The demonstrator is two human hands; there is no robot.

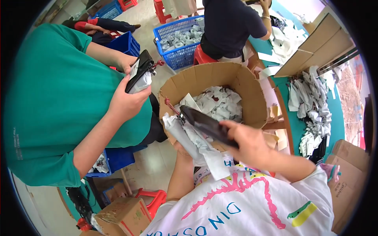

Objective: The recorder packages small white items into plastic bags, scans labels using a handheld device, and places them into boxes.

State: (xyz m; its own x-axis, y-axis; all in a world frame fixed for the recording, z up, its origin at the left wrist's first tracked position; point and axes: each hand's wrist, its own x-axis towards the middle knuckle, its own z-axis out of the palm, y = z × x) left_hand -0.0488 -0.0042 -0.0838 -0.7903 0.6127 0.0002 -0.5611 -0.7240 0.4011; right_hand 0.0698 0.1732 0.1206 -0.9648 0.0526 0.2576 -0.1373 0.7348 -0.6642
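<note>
My right hand [249,138] is closed around one end of a long, flat black wallet-like case [206,124], its fingers slightly blurred. At the case's far end are metal fittings and a knotted red cord [170,104]. Crumpled white wrapping paper [197,147] hangs along the case's near side. My left hand [182,150] grips this paper from below, its fingers mostly hidden behind it. Both hands are over the near rim of a large round cardboard bin [250,92]. Inside the bin lies a heap of crumpled white paper [220,102].
At left, a person in a green top [75,106] holds a similar black case [139,72] with white paper. A blue basket [177,59] of white rolls stands beyond the bin. Another person in dark clothing [230,27] sits at the green table [281,92], which bears paper strips [311,106].
</note>
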